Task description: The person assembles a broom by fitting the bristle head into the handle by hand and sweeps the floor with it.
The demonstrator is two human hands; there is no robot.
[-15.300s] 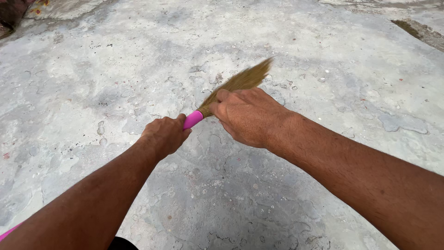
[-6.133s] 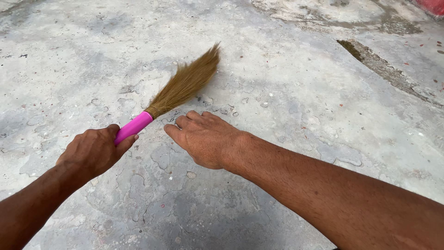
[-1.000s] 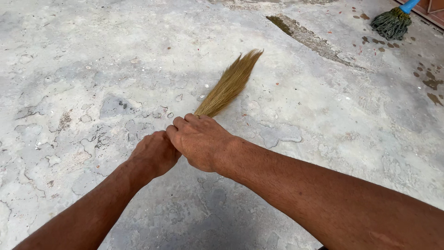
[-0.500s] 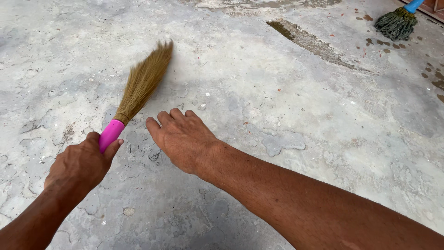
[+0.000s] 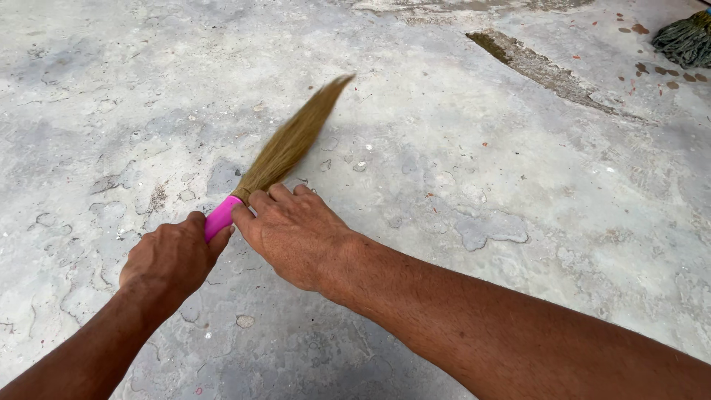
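Note:
My left hand [image 5: 174, 258] is closed around the pink handle [image 5: 220, 218] of a short grass broom. Its tan bristles [image 5: 290, 142] point up and to the right over the grey concrete floor and look blurred. My right hand [image 5: 292, 233] lies palm down with its fingertips touching the base of the bristles, just where the handle ends. Its fingers are spread and do not wrap around the broom.
The rough concrete floor [image 5: 459, 163] shows pale patches and small chips. A dark crack or gutter strip [image 5: 537, 68] runs across the upper right. A dark green mop head [image 5: 685, 41] lies at the top right corner among brown spots.
The broom has swung from the left toward the right. My right hand, apart from it half a second ago, now touches the base of the bristles. The view has shifted slightly left.

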